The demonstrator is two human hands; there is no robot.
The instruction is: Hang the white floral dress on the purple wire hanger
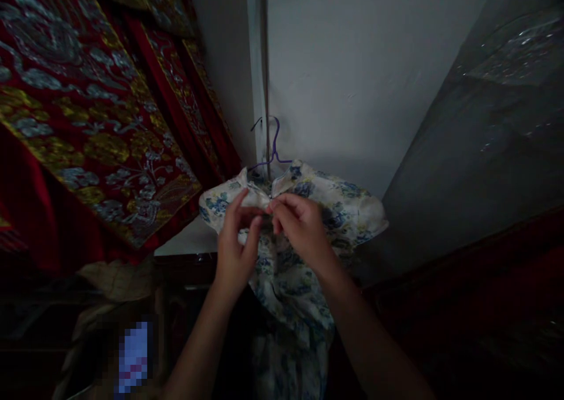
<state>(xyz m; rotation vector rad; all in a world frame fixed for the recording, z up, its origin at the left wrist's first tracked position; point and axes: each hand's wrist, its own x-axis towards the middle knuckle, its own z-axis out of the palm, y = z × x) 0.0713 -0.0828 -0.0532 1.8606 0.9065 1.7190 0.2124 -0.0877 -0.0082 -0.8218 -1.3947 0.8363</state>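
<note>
A white garment point(348, 206) with blue and yellow-green flowers hangs in front of me on a thin purple hanger point(276, 138). It has short sleeves and a neck opening at the front. My right hand point(302, 224) pinches the garment at the base of that opening, thumb against bent fingers; the exact bit between the fingertips is too small to make out. Just to the left, my left hand point(240, 235) is at the same neckline, thumb and fingers apart. Its inner fingers reach toward my right fingertips and lie against or close to the cloth.
The hanger hooks by a narrow upright strip point(259, 65) along the pale wall point(352, 65). Red cloth point(106, 124) with gold and silver embroidery hangs at left. Clear plastic sheeting point(484, 124) covers the right. At lower left are a woven basket point(74, 341) and a blurred-out bright patch point(134, 353).
</note>
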